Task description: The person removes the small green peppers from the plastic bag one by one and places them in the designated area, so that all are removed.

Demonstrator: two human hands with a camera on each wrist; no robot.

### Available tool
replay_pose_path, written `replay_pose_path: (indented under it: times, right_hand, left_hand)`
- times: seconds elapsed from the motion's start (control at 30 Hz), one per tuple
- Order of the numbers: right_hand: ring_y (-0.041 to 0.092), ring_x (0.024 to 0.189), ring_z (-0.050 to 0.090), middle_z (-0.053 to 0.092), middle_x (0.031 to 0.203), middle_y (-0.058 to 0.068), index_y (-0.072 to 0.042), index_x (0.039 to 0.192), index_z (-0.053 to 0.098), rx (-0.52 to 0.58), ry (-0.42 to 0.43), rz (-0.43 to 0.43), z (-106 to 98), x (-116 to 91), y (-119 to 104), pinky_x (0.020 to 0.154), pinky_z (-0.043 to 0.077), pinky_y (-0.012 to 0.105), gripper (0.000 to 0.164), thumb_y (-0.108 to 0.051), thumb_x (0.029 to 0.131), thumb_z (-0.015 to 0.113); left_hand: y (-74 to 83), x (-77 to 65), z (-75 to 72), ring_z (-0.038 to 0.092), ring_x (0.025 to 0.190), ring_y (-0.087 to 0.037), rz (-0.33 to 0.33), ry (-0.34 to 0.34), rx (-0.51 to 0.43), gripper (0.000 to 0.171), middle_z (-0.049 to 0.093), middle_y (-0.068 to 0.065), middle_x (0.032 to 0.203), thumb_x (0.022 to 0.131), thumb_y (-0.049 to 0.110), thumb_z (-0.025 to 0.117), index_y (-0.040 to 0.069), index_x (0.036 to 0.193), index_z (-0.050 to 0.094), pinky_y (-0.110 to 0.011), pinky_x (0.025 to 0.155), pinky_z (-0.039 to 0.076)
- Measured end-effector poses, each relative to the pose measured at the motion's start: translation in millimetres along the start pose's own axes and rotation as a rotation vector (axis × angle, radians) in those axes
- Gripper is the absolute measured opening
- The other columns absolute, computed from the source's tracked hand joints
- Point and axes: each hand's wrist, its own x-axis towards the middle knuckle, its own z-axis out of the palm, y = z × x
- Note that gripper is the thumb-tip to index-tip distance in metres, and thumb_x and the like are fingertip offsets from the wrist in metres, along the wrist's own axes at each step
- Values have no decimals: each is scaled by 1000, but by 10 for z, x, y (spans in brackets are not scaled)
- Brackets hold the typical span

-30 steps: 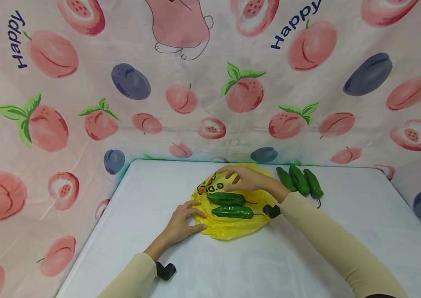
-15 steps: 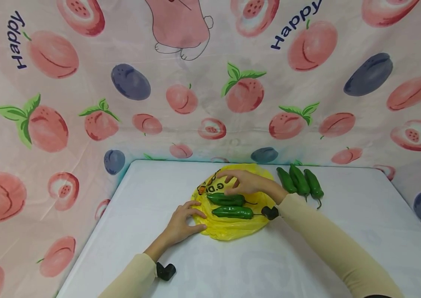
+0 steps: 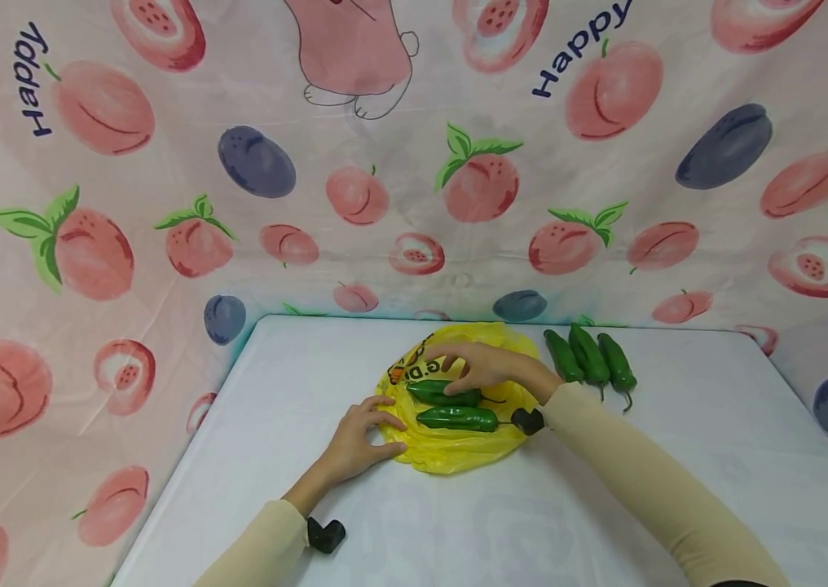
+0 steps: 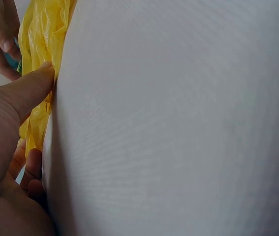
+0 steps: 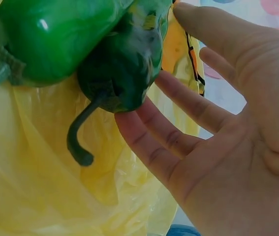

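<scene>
Two long green chili peppers lie side by side on a crumpled yellow plastic bag point(image 3: 451, 453), stems to the right. Over the farther pepper point(image 3: 429, 392) is my right hand point(image 3: 486, 364), its thumb overlapping the pepper's top in the head view. In the right wrist view the fingertips are right at the side of this dark pepper point(image 5: 119, 69), with thumb and fingers spread apart. The nearer pepper point(image 3: 456, 418) lies untouched. My left hand point(image 3: 351, 440) rests at the bag's left edge, fingers spread; its thumb touches the yellow plastic point(image 4: 43, 34) in the left wrist view.
Several more things stand about: three green peppers point(image 3: 588, 355) lie together at the table's back right. The white table point(image 3: 297, 359) ends at a fruit-printed cloth point(image 3: 414, 163) hanging behind it. Black wrist mounts point(image 3: 327, 536) stick out from both sleeves.
My right hand has come down slightly toward the near side, and its thumb now overlaps the farther pepper. The left hand, bag and peppers have stayed put.
</scene>
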Motion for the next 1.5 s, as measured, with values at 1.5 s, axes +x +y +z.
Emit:
replay_pose_path:
  times: [1.5]
  right_hand:
    - [29,113,63,64,131,10,-22,140,63,-101,-80,134,47,55,-46,97,54,43,44,-11,98,70]
  left_hand:
    - [-3,0,7,46,131,-33,5,4,6,22,54,-2,145,85,30,86,28,105,78,-59,111,34]
